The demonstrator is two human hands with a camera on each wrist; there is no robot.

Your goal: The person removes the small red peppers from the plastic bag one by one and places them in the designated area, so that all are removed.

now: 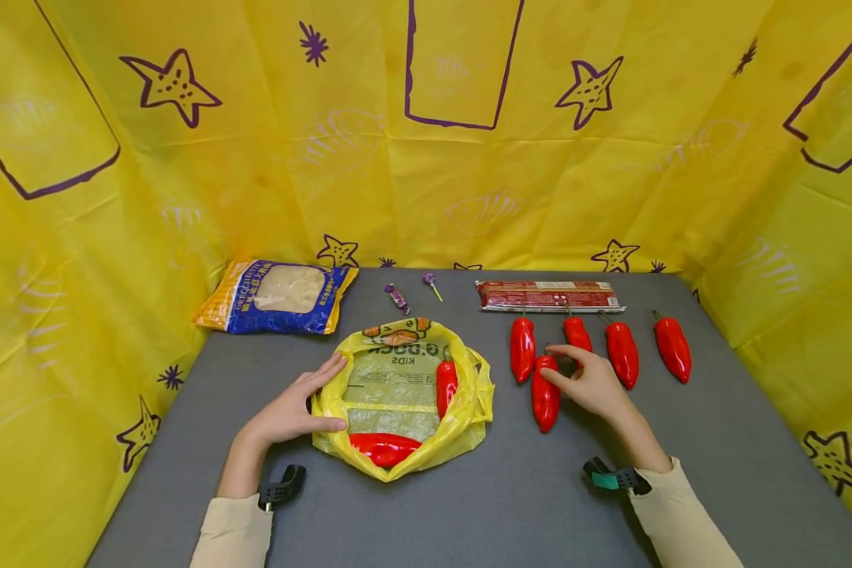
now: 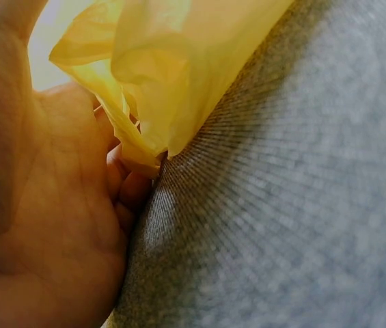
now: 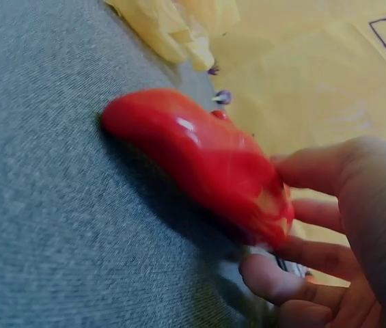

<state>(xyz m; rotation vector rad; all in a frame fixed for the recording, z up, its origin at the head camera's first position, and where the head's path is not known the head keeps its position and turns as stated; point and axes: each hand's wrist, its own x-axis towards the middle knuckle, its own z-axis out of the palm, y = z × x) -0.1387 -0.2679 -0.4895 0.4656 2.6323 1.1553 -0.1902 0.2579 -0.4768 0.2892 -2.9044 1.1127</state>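
Note:
A yellow plastic bag (image 1: 472, 426) stands with its mouth spread wide, and two red peppers (image 1: 386, 450) lie inside it. My left hand (image 1: 291, 406) touches the left side of its rim, thumb and fingers spread apart; in the left wrist view the bag (image 2: 172, 75) hides part of the fingers. My right hand (image 1: 592, 384) pinches a red pepper (image 1: 546, 402) near its stem end, between thumb and fingers. From the right wrist, this glossy pepper (image 3: 186, 150) shows a shadow under it on the grey cloth.
Several other red peppers (image 1: 672, 349) lie right of the bag, below a flat red packet (image 1: 550, 295). A blue and orange food bag (image 1: 284, 296) lies at the back left. A wrapped candy (image 1: 397, 298) and a lollipop (image 1: 431, 285) lie between. Yellow patterned cloth (image 1: 483, 197) walls the table.

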